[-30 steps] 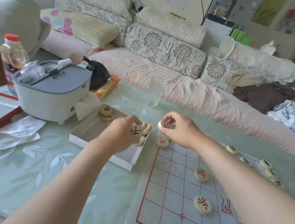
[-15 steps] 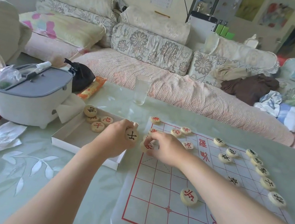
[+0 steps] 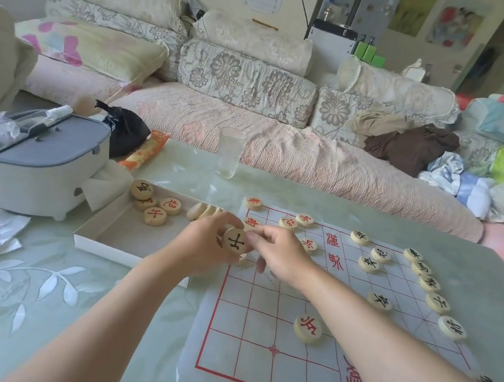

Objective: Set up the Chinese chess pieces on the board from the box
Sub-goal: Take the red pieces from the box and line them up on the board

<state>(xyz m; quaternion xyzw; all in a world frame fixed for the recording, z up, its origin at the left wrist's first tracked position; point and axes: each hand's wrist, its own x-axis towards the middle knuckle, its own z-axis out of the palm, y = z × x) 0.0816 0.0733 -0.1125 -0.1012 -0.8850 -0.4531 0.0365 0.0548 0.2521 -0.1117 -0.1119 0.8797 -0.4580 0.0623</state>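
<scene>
noting a few loose pieces [image 3: 155, 216] lying in the white box [image 3: 121, 235] at the left. gripping a black-marked piece [image 3: 234, 241] in the left hand [image 3: 206, 250], face up, between box and board [image 3: 248, 358]. holding the right hand [image 3: 279, 256] just beside it, fingers curled; not managing to tell whether pinching anything. judging these discs light, rigid and smooth-faced, so best pinching by the rim. seeing many pieces already sitting on the board farther right.
</scene>
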